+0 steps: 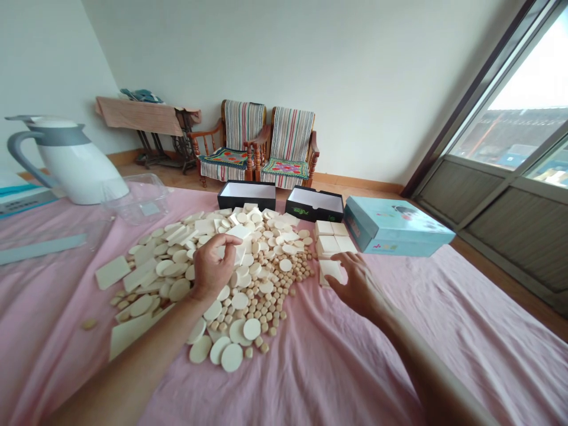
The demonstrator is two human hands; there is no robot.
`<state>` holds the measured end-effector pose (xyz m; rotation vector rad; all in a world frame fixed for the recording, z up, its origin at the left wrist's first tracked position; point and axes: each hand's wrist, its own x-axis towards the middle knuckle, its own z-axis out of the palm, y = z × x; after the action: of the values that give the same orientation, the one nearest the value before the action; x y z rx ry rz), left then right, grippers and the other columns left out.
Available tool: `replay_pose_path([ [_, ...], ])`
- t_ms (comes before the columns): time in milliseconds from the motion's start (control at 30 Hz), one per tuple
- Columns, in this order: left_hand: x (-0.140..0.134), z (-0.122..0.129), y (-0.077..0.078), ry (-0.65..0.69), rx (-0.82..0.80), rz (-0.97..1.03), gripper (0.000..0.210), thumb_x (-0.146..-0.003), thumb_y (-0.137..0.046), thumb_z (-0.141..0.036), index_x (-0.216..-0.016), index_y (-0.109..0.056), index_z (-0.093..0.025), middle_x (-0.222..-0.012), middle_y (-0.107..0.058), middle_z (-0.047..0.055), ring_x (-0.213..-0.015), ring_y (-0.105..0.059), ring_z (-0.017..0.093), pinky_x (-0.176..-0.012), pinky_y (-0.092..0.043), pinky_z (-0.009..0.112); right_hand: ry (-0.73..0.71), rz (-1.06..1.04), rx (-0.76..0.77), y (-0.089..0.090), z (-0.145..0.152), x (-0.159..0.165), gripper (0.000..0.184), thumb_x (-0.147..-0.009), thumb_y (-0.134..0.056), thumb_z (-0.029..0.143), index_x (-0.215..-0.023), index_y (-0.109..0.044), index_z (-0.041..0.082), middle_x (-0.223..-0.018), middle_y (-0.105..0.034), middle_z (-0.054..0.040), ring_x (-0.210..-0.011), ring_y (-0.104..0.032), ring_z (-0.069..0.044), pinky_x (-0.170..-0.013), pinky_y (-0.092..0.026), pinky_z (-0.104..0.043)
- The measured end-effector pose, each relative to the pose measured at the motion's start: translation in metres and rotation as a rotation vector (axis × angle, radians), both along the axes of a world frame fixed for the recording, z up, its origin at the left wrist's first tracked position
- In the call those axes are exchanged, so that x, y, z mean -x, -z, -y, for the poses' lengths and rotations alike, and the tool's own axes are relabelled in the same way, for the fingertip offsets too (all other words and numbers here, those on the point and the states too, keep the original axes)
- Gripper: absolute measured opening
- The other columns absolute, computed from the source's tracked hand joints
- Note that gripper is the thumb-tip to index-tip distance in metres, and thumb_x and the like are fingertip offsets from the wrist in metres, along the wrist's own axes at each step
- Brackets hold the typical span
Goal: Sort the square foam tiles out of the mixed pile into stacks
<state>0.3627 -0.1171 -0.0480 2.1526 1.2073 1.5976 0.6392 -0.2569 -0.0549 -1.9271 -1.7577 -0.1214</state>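
Note:
My left hand (213, 265) is over a pile of pale wooden pieces (177, 257), thumb and forefinger pinched at a square wooden tile (241, 231). Round discs, square tiles and small wooden cubes (277, 296) lie mixed in this pile. To the right, my right hand (357, 283) has its fingers apart at a square tile (331, 271) in the nearest of several neat stacks. Its thumb and forefinger lie close to that tile's edges; firm contact cannot be made out. Behind it are more stacked square tiles (329, 244), side by side in rows.
Two black boxes with white insides (246, 202) (315, 214) stand behind the pile, beside a light-blue box (399, 228). At left are a white jug (77, 165) and a clear plastic container (137, 201). Pink cloth (310, 373) covers the surface; two chairs (284, 148) stand beyond.

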Motion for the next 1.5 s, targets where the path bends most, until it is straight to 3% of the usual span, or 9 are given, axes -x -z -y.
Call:
replay_pose_path([
  [67, 0.000, 0.000, 0.000, -0.001, 0.000, -0.002, 0.021, -0.078, -0.047, -0.014, -0.075, -0.068, -0.019, -0.078, -0.072, -0.001, -0.079, -0.068, 0.017, -0.078, -0.050, 0.026, -0.100, 0.001, 0.024, 0.002, 0.000, -0.001, 0.033, -0.077, -0.061, 0.024, -0.109, -0.056, 0.018, -0.102, -0.064, -0.0095, -0.098, -0.055, -0.027, -0.083, -0.045, -0.041],
  [200, 0.001, -0.001, 0.001, 0.000, -0.013, -0.006, 0.021, -0.078, -0.047, -0.014, -0.074, -0.068, -0.019, -0.078, -0.072, -0.001, -0.077, -0.068, 0.016, -0.077, -0.050, 0.026, -0.116, 0.010, 0.091, 0.004, -0.001, 0.000, 0.044, -0.075, -0.063, 0.022, -0.118, -0.055, 0.020, -0.112, -0.063, -0.0096, -0.105, -0.052, -0.027, -0.087, -0.044, -0.044],
  [400, 0.001, -0.001, 0.001, 0.005, -0.014, -0.007, 0.021, -0.078, -0.048, -0.014, -0.074, -0.068, -0.019, -0.077, -0.072, -0.001, -0.078, -0.068, 0.016, -0.077, -0.049, 0.026, -0.075, 0.017, 0.112, 0.009, -0.001, -0.003, 0.036, -0.077, -0.065, 0.026, -0.111, -0.059, 0.018, -0.105, -0.061, -0.0110, -0.100, -0.053, -0.027, -0.085, -0.045, -0.042],
  [733, 0.001, -0.001, 0.001, 0.011, -0.017, -0.009, 0.021, -0.078, -0.048, -0.013, -0.074, -0.068, -0.019, -0.077, -0.072, -0.001, -0.077, -0.068, 0.016, -0.077, -0.049, 0.025, -0.092, 0.077, 0.121, 0.008, -0.001, -0.005, 0.045, -0.078, -0.064, 0.027, -0.122, -0.055, 0.023, -0.113, -0.061, -0.0085, -0.105, -0.051, -0.027, -0.088, -0.043, -0.043],
  [1267, 0.000, 0.000, 0.000, 0.011, -0.015, -0.013, 0.021, -0.077, -0.048, -0.013, -0.073, -0.068, -0.019, -0.076, -0.072, -0.001, -0.075, -0.067, 0.016, -0.075, -0.049, 0.025, -0.062, 0.054, 0.219, 0.003, 0.001, -0.001, 0.046, -0.077, -0.064, 0.034, -0.121, -0.053, 0.023, -0.116, -0.060, -0.0088, -0.108, -0.049, -0.030, -0.089, -0.037, -0.044],
  [1500, 0.000, 0.000, 0.001, 0.009, -0.002, -0.016, 0.021, -0.078, -0.047, -0.014, -0.074, -0.068, -0.019, -0.077, -0.072, -0.001, -0.076, -0.067, 0.016, -0.075, -0.049, 0.025, -0.052, 0.006, 0.196, 0.011, 0.001, -0.018, 0.045, -0.068, -0.060, 0.017, -0.112, -0.052, 0.020, -0.112, -0.058, -0.0084, -0.104, -0.049, -0.027, -0.088, -0.036, -0.042],
])
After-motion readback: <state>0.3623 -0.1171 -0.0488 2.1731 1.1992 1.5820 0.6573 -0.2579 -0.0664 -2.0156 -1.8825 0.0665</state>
